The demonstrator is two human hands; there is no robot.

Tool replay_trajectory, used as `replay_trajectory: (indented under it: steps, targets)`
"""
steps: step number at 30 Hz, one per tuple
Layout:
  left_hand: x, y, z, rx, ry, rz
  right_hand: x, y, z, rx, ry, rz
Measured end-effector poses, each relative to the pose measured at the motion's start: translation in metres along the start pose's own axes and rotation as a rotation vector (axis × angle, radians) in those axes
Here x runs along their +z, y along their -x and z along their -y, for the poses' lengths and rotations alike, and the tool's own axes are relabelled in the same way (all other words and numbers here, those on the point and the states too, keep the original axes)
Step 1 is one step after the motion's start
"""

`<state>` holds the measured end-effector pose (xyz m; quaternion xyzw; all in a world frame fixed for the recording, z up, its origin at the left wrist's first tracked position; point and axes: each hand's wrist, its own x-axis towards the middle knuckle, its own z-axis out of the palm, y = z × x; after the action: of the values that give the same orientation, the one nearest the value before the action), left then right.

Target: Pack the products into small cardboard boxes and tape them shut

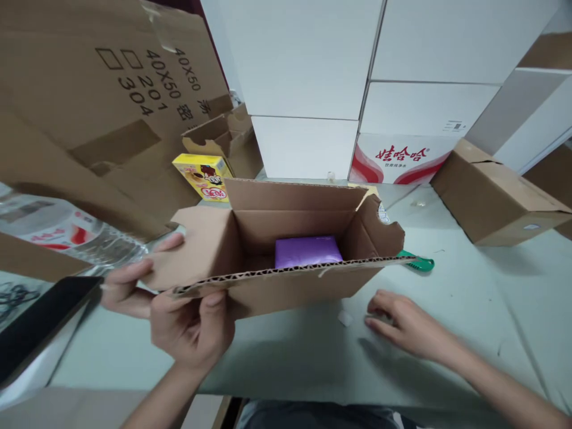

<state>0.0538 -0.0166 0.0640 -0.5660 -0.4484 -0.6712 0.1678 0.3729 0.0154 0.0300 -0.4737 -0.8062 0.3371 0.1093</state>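
Note:
My left hand (pixel 194 325) grips the left end of an open cardboard box (pixel 299 289), thumb on the near wall and fingers around the corner and end flap. The box is tilted a little above the table, its top flaps spread. Inside lies a purple packet (pixel 308 251), its lower part hidden by the near wall. My right hand (pixel 404 325) hovers low over the table, right of the box, fingers loosely curled with a gap from the thumb and nothing visible in them. A small white scrap (pixel 345 318) lies nearby. Behind the box's right end, a green-handled tool (pixel 422 263) is partly hidden.
A yellow printed box (pixel 203 176) and another open carton (pixel 239 140) stand behind. At left are a water bottle (pixel 71 229), a large cardboard sheet (pixel 89 119) and a black flat object (pixel 44 322). A closed brown carton (pixel 500 190) sits right, near white boxes (pixel 308 146).

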Motion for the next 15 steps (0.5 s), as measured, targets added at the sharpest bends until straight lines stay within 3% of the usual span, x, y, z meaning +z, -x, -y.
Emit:
replay_trajectory:
  steps: [3, 6, 8, 11, 15]
  targets:
    - [0.002, -0.005, -0.009, 0.04, 0.054, -0.09, 0.037, -0.007, 0.01, -0.009, 0.081, -0.01]
    - [0.004, -0.003, -0.012, 0.04, 0.067, -0.13, 0.05, -0.019, 0.004, -0.053, 0.107, -0.036]
    - [0.002, 0.001, -0.011, 0.055, 0.067, -0.182, 0.044, -0.028, -0.008, -0.077, 0.111, -0.077]
    - [-0.005, 0.007, -0.008, 0.035, 0.053, -0.208, 0.018, -0.043, -0.033, -0.068, 0.128, -0.181]
    - [-0.016, 0.016, -0.006, -0.087, 0.012, -0.052, -0.014, -0.059, -0.062, -0.015, 0.176, -0.344]
